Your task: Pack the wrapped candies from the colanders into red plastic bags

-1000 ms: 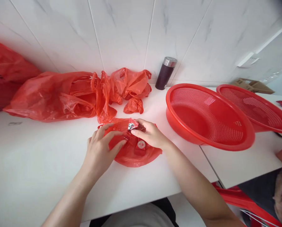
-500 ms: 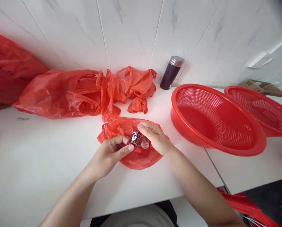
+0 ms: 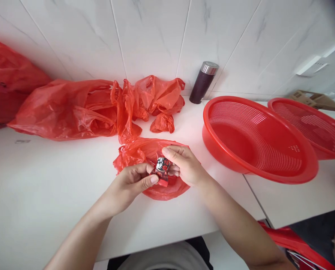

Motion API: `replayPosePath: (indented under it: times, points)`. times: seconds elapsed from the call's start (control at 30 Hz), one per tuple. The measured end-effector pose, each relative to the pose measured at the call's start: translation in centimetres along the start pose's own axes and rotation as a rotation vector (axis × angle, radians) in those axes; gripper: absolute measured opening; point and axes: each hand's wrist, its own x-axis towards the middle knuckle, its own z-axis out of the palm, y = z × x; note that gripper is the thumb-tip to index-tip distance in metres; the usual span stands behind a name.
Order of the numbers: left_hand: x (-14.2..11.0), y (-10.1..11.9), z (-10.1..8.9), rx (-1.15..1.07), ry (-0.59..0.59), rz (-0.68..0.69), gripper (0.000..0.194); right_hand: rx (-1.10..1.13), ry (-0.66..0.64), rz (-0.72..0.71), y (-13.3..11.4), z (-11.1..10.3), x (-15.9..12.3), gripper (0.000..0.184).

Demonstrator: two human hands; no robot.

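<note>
A small wrapped candy [image 3: 162, 165], in a dark wrapper with white and red print and a red crimped end, is held between my two hands. My left hand [image 3: 135, 183] is closed, pinching the candy's lower left side between thumb and fingertips. From the upper right, my right hand [image 3: 188, 167] closes on its far edge, the thumb on top and the other fingers curled beneath. Under both hands lies an open red plastic bag [image 3: 167, 193] on the white table [image 3: 57, 180]; the hands hide much of its inside.
Crumpled red bags [image 3: 158, 93] and a fuller red bag [image 3: 66, 112] line the wall. A small knotted red bag [image 3: 163, 123] lies before them. Behind stands a dark thermos [image 3: 202, 84]. Two red colanders [image 3: 257, 138] are on the right, near a cardboard box [image 3: 316, 100].
The candy has turned so more of its printed face shows. A round pale label seen beside it under my right hand is now out of sight. My hands have barely moved.
</note>
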Motion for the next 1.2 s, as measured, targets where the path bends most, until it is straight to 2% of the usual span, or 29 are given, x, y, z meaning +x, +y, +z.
replayPosePath:
  times: [0.27,0.57,0.63,0.73,0.8,0.87,0.93,1.0,1.03,1.1,1.2]
  points:
    - [-0.1,0.0,-0.2,-0.037,-0.017,0.025,0.013,0.154,0.030,0.106,0.2,0.2,0.2,0.042]
    - [-0.3,0.3,0.0,0.063,-0.008,0.008,0.017,0.075,0.008,0.071,0.0,-0.1,0.0,0.041]
    - [-0.3,0.4,-0.1,0.203,0.033,0.008,0.021,-0.066,0.013,0.028,-0.6,-0.6,-0.1,0.042]
    - [-0.3,0.4,-0.5,0.644,0.294,0.115,0.023,-0.414,0.049,-0.039,-1.5,-1.9,-0.4,0.041]
    - [-0.2,0.2,-0.8,0.957,0.497,0.225,0.021,-0.598,-0.020,0.015,-1.8,-2.9,-0.4,0.041]
    - [-0.1,-0.1,-1.1,1.172,0.587,0.239,0.021,-0.767,-0.056,0.092,-1.6,-3.6,-0.4,0.035]
    - [-0.1,-0.5,-1.3,1.286,0.571,0.161,0.025,-0.972,0.062,0.070,-1.0,-3.5,-0.2,0.021]
    - [-0.1,-1.0,-1.4,1.339,0.508,0.071,0.030,-1.136,0.188,-0.053,0.0,-2.9,0.1,0.004]
    - [-0.1,-1.2,-1.5,1.348,0.475,0.043,0.032,-1.189,0.184,-0.119,0.6,-2.3,0.3,0.009]
    - [-0.1,-1.6,-1.6,1.350,0.442,0.012,0.035,-1.272,0.071,-0.220,1.7,-1.2,0.6,0.024]
    - [0.0,-1.7,-1.9,1.331,0.435,-0.012,0.038,-1.401,-0.049,-0.263,3.1,0.0,1.0,0.036]
